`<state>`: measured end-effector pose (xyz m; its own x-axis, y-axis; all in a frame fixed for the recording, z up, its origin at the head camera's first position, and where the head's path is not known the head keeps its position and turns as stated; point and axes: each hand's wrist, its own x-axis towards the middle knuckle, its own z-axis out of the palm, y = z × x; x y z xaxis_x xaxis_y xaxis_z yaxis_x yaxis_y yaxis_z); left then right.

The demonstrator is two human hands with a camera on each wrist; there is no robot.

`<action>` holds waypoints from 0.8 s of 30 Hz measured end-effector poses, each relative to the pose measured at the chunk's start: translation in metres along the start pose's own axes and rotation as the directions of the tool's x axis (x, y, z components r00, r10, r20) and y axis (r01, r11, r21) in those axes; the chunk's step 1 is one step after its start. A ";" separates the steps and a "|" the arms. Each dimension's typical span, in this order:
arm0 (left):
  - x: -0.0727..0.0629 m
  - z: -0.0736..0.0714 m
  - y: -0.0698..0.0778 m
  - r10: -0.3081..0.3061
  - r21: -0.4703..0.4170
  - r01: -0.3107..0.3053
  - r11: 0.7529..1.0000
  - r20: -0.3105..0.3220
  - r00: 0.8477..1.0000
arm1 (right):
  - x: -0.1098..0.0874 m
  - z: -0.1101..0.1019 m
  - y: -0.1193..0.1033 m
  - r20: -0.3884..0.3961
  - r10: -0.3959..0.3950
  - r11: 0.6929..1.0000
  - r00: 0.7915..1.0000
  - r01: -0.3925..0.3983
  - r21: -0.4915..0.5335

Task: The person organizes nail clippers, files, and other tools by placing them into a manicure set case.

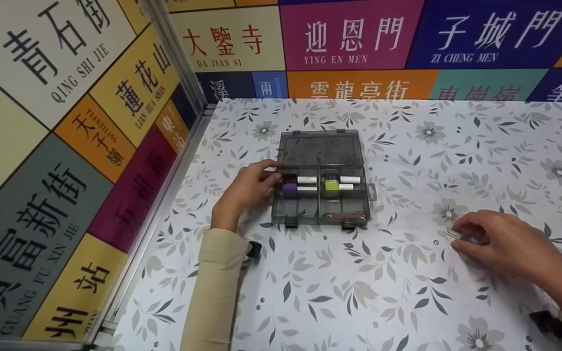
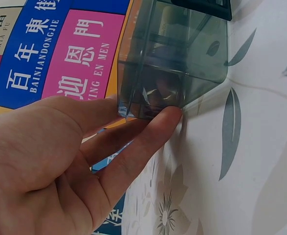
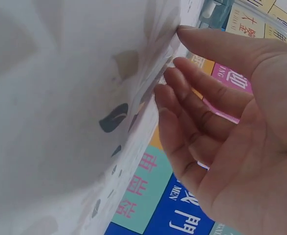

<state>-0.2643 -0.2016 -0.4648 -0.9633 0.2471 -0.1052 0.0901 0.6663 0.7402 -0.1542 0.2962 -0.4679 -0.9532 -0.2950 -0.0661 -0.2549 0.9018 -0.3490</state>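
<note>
A smoky see-through compartment box [image 1: 319, 195] lies with its lid [image 1: 320, 146] raised at the back. Inside are small bottles with white caps, among them a purple bottle [image 1: 290, 190] and a yellow-green bottle [image 1: 331, 186]. A nail clipper-like metal piece [image 1: 344, 217] lies in the front right compartment. My left hand [image 1: 249, 187] grips the box's left side, with thumb and fingers about its edge in the left wrist view. To the right, my right hand [image 1: 505, 241] has curled fingers and thumb round a small thin, clear or silvery object [image 1: 451, 234] at the tabletop, partly hidden.
A white cloth with leaf and flower print [image 1: 398, 292] covers the table. Panels with large lettering stand along the back [image 1: 344, 36] and the left side [image 1: 100, 146]. The box's clasps [image 1: 291, 223] stick out at its front edge.
</note>
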 end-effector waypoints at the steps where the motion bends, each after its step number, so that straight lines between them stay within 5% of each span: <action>1: 0.000 0.000 0.000 0.002 0.003 -0.002 1.000 0.000 1.000 | 0.000 -0.001 0.000 0.011 0.011 1.000 1.000 -0.011 0.004; 24: -0.002 -0.001 0.001 0.008 -0.012 -0.008 1.000 0.006 1.000 | -0.001 0.001 -0.005 -0.014 -0.028 0.997 1.000 0.029 0.068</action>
<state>-0.2628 -0.2024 -0.4634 -0.9609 0.2569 -0.1030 0.0950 0.6558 0.7489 -0.1521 0.2919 -0.4671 -0.9479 -0.3157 -0.0437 -0.2705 0.8694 -0.4135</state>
